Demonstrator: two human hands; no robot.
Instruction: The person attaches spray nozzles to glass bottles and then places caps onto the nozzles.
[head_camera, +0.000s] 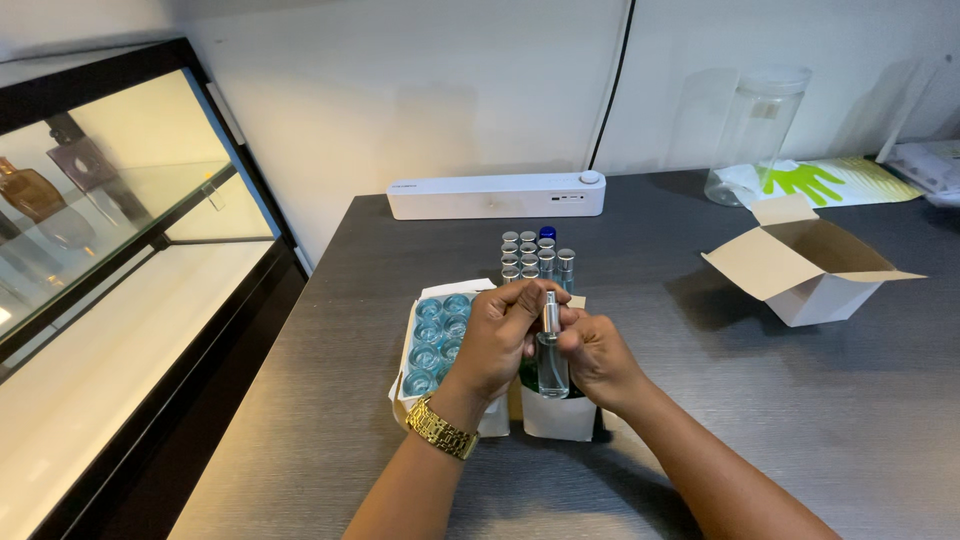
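A small clear glass spray bottle (551, 366) with a silver top is held upright above a white carton (558, 416). My left hand (497, 340), with a gold watch at the wrist, wraps around the silver top from the left. My right hand (598, 355) grips the bottle's body from the right. Left of my hands, a white box (408, 352) holds several empty bottles (436, 335) seen from above as bluish circles. Behind my hands stands a cluster of capped bottles (537, 255), silver caps and one blue.
A long white device (497, 194) lies at the back by the wall. An open white cardboard box (808, 265) sits at the right, with a tall clear jar (754, 137) and a green-printed sheet (826, 182) behind it. A glass display case (110, 220) stands at the left.
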